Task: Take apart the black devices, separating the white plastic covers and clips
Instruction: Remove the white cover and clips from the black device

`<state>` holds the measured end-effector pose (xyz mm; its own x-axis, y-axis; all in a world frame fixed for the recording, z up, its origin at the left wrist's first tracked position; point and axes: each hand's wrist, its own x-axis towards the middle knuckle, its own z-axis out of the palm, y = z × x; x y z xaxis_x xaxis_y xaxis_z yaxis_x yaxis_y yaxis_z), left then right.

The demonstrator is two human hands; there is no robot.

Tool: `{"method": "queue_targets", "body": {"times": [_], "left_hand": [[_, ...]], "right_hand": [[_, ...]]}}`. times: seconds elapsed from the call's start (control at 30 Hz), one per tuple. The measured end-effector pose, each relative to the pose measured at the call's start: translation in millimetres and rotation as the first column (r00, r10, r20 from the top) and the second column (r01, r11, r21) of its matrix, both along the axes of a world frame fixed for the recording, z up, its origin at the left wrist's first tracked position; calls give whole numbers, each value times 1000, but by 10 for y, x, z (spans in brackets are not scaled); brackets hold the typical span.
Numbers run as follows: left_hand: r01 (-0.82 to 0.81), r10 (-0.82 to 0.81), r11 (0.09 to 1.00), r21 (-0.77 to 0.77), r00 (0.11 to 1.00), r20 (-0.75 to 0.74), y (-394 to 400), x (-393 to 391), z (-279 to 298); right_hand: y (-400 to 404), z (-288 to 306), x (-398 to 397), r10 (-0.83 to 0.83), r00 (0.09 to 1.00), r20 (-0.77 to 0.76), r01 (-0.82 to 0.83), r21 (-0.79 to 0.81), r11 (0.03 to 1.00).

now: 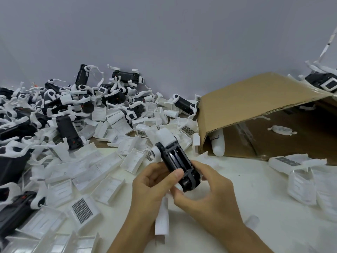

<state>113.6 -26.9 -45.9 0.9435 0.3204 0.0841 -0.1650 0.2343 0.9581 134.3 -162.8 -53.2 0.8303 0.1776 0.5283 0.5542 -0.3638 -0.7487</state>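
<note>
A black device (176, 161) is held over the white table, its open underside facing up and a white cover (165, 136) still on its far end. My left hand (151, 187) grips it from the left, thumb across its near body. My right hand (206, 194) pinches the device's rounded near end from the right. A white strip-like clip (162, 218) hangs below my hands. Loose white covers (111, 187) lie spread over the table to the left.
A heap of black devices with white clips (60, 110) fills the left and back against the grey wall. An open cardboard box (255, 114) lies on its side at right, more devices on top. More white covers (299, 172) sit at right.
</note>
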Motion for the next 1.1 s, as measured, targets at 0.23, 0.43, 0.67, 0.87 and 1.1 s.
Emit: {"method": "queue_targets", "body": {"times": [0.23, 0.43, 0.67, 0.87, 1.1], "left_hand": [[24, -22, 996, 81, 1000, -21, -24, -5, -33], [-61, 62, 998, 19, 996, -63, -59, 12, -25], [-107, 46, 873, -476, 989, -138, 46, 45, -14], [9, -95, 729, -684, 991, -89, 145, 42, -12], [182, -278, 751, -635, 959, -53, 81, 15, 16]], "right_hand": [[-5, -29, 13, -26, 995, 96, 24, 22, 999], [45, -49, 24, -55, 913, 404, 119, -135, 984], [-21, -6, 24, -58, 978, 199, 27, 152, 988], [-1, -13, 31, 85, 996, -5, -85, 81, 993], [-9, -49, 57, 158, 986, 55, -161, 54, 986]]}}
